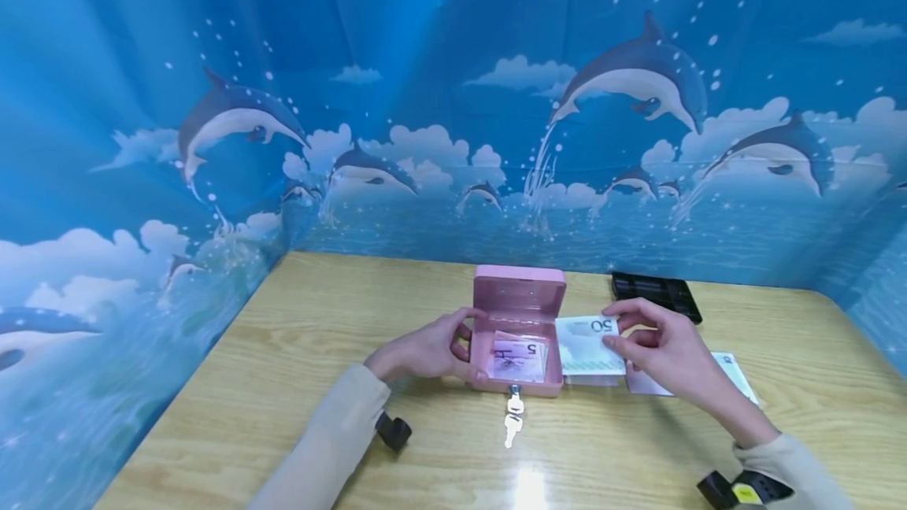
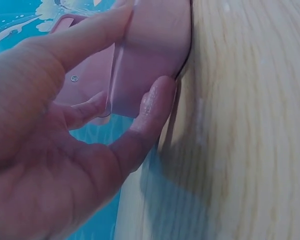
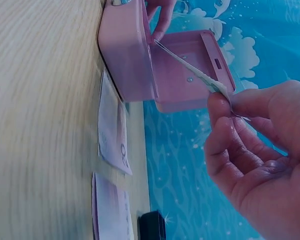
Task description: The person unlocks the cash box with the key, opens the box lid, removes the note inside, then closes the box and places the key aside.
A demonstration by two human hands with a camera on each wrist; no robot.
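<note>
Left hand (image 1: 425, 350) grips the left side wall of the small pink metal cash box (image 1: 518, 337), thumb on the outer wall at its front corner, fingers curled over the rim; the left wrist view shows the thumb (image 2: 150, 115) pressed on the wall. Box sits mid-desk toward the far edge, lid up, with a few banknotes (image 1: 520, 356) inside, top one marked 5. Key (image 1: 513, 404) is in the front lock, a second key hanging off it onto the desk.

Right hand (image 1: 662, 349) pinches a green-white 50 banknote (image 1: 584, 341) at its right end between thumb and fingertips, held just right of the box and overlapping its right wall. In the right wrist view the note runs edge-on toward the open box.

Handling, my read: the note is light, thin and floppy, so it sags from a one-end pinch; a grip near the middle of a short edge keeps it flat. The box looks stiff, light and slick-painted, likely to slide unless braced.

More loose notes (image 1: 733, 372) lie flat on the desk right of the box, under the right hand. Black plastic tray (image 1: 655, 293) sits near the far edge, right of the box. Desk (image 1: 283, 384) is pale glossy wood-grain laminate with lamp glare at the near edge. Blue dolphin-print backdrop (image 1: 354, 101) closes three sides.
</note>
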